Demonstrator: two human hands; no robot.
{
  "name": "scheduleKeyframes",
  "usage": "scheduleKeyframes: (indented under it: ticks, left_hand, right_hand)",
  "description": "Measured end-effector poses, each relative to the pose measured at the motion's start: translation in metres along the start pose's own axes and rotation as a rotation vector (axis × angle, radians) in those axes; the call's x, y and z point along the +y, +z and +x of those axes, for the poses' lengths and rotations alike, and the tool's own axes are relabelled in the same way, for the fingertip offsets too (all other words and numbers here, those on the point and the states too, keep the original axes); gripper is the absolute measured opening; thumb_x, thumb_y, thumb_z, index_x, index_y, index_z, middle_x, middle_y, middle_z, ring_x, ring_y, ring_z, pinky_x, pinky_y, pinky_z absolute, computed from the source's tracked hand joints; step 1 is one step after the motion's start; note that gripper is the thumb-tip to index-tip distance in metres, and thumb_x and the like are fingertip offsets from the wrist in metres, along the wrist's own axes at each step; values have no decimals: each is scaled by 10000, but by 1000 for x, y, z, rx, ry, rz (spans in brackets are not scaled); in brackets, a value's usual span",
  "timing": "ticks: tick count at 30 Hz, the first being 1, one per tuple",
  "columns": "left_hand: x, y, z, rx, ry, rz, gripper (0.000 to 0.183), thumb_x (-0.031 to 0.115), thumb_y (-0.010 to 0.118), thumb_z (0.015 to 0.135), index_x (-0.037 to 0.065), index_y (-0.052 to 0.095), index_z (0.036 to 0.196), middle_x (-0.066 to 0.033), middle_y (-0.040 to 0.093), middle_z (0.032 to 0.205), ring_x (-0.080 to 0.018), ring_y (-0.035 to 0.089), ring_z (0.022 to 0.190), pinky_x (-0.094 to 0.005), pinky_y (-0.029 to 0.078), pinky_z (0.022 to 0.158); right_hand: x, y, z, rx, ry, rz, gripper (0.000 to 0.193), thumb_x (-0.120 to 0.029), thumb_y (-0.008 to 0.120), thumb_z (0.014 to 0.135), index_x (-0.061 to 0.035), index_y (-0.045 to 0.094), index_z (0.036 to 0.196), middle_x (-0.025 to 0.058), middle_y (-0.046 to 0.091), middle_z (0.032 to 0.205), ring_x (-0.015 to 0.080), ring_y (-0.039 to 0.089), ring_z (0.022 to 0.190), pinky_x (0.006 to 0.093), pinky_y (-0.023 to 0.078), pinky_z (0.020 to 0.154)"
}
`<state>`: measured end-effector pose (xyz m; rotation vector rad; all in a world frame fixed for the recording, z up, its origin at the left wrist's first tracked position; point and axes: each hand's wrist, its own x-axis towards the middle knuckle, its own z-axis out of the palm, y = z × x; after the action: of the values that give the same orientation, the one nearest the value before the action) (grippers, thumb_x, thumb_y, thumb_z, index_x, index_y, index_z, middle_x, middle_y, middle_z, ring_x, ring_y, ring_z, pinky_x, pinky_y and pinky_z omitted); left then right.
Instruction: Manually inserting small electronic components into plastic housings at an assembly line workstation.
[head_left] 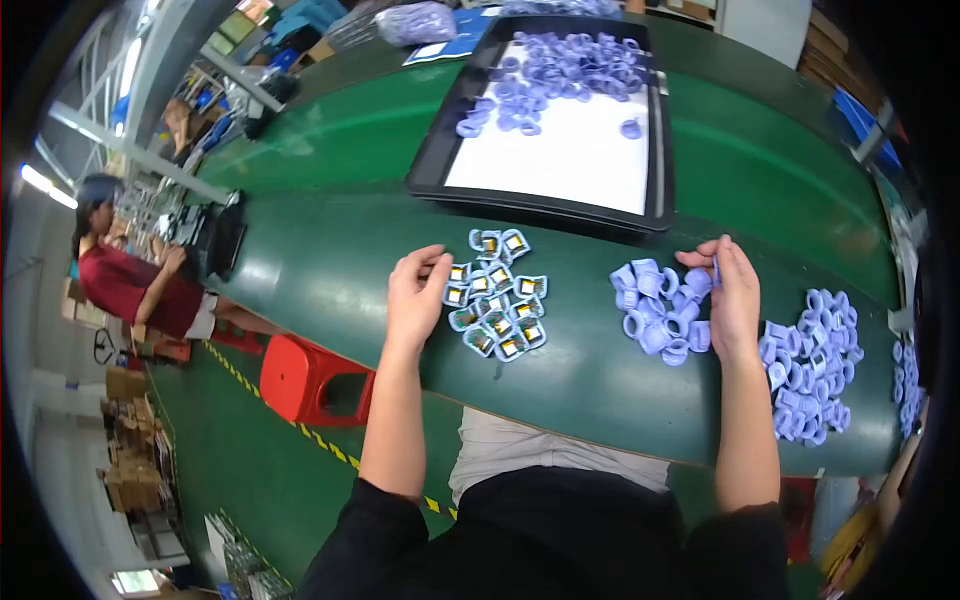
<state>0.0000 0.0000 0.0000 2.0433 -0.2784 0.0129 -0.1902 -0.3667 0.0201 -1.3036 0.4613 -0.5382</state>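
My left hand [412, 298] is beside a cluster of small light-blue square housings [497, 306] with circuit pieces and dark-and-yellow parts inside. Its thumb and fingertips come close together at the cluster's upper left edge; whatever may be between them is hidden. On the right, my right hand [736, 296] curls at the side of a small heap of purple plastic ring-shaped parts [657, 312]. A bit of purple shows between its thumb and fingers, so it is closed on one such part.
Beyond my hands stands a black tray [540, 205] with white lining and many purple parts. A larger purple heap [812, 368] lies right of my right forearm. A red stool [300, 380] stands left of the green table [560, 390]. A person in a red shirt [135, 283] works farther left.
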Motion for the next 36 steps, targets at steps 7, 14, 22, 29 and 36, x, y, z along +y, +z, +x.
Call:
scheduleKeyframes:
  ticks: [7,14,22,29,36]
  left_hand:
    - [20,4,35,-83,27,93,374,317,746,893,-36,724,1014,-136,731,877,-219,697,806,-337,549,778]
    - [37,25,49,-204,72,92,179,129,743,897,-33,707,965,-85,747,840,-128,693,765,-278,548,714]
    - [33,22,34,-21,158,-58,129,75,681,955,-31,691,1028,-65,723,909,-101,665,800,-240,531,732]
    - [78,25,16,96,522,137,148,53,647,971,-35,666,1088,-66,694,910,-114,656,787,-247,525,698]
    - [156,75,-21,-498,209,-538,412,-18,592,925,-41,510,1329,-81,610,976,-135,632,720,-255,524,626]
  right_hand:
    - [2,14,1,30,14,21,323,-328,487,1080,-29,600,1030,65,662,798,212,672,919,331,475,898]
    - [2,4,4,184,-242,-177,234,-263,532,1066,-36,588,1071,18,577,738,109,561,701,264,460,700]
    - [-17,16,-17,229,-273,-334,207,-159,682,971,-39,531,1047,52,632,871,114,606,799,282,492,724]
    - [-16,17,-18,243,-371,-428,380,-114,781,878,-65,410,946,98,687,868,189,675,824,344,542,757]
    - [-27,16,-17,187,-325,-418,391,-141,820,849,-74,435,852,58,624,807,131,589,737,291,505,687]
